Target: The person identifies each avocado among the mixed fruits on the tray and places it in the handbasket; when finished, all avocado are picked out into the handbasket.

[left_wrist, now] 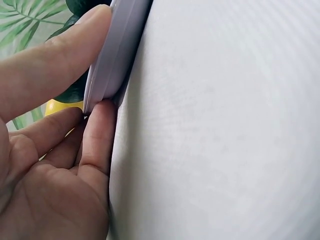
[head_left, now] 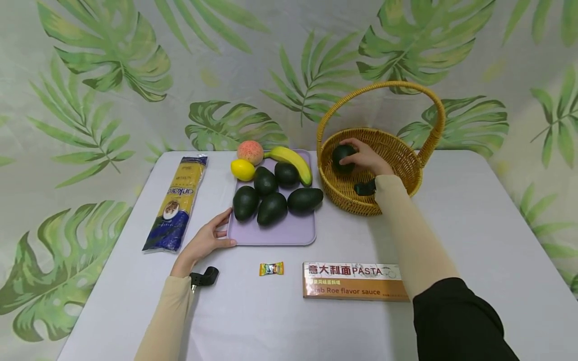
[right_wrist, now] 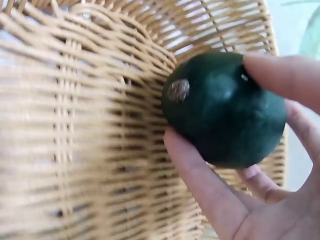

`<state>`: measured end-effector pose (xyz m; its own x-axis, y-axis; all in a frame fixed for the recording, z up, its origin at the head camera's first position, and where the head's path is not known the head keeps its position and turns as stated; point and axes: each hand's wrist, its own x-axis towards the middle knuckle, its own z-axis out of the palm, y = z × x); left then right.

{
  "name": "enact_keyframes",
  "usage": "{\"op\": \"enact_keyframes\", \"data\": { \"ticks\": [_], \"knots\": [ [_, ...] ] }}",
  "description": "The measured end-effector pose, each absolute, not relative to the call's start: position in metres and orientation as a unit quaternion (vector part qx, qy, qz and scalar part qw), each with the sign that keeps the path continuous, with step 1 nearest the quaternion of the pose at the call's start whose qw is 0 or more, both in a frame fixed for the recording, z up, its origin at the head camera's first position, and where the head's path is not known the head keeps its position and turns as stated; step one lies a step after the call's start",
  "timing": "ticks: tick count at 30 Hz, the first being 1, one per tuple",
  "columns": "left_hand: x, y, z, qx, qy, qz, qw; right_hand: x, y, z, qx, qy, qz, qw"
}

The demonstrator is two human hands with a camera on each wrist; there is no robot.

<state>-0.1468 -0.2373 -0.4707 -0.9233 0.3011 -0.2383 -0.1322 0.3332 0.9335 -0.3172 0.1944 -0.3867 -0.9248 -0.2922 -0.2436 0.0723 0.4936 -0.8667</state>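
Note:
My right hand [head_left: 363, 159] is inside the wicker basket [head_left: 345, 203], gripping a dark green avocado [right_wrist: 225, 110] between thumb and fingers. In the right wrist view the avocado is close to the woven wall. At the front left corner of a lilac tray [head_left: 271, 234], my left hand [head_left: 205, 243] holds the edge. The left wrist view has its thumb [left_wrist: 75, 52] over the rim and the fingers [left_wrist: 99, 132] against the side. Several avocados [head_left: 272, 209], a banana [head_left: 293, 161], a lemon [head_left: 243, 170] and a peach [head_left: 250, 152] lie on the tray.
A blue and yellow pasta packet [head_left: 176, 203] lies left of the tray. In front are a small wrapped candy [head_left: 271, 268] and a pasta box [head_left: 352, 282], partly covered by the right arm. The basket's tall handle [head_left: 384, 85] arches over its opening. A leaf-print cloth hangs behind.

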Motion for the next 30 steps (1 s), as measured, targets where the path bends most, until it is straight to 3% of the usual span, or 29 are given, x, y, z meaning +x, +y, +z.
{"op": "enact_keyframes", "data": {
  "ticks": [12, 30],
  "knots": [
    [-0.147, -0.237, -0.472, 0.055, 0.797, 0.572, 0.185, -0.316, 0.187, -0.383, -0.066, 0.859, -0.475, 0.178],
    [-0.147, -0.238, -0.471, 0.063, 0.793, 0.578, 0.183, -0.298, 0.228, -0.365, -0.124, 0.823, -0.523, 0.182]
  ]
}}
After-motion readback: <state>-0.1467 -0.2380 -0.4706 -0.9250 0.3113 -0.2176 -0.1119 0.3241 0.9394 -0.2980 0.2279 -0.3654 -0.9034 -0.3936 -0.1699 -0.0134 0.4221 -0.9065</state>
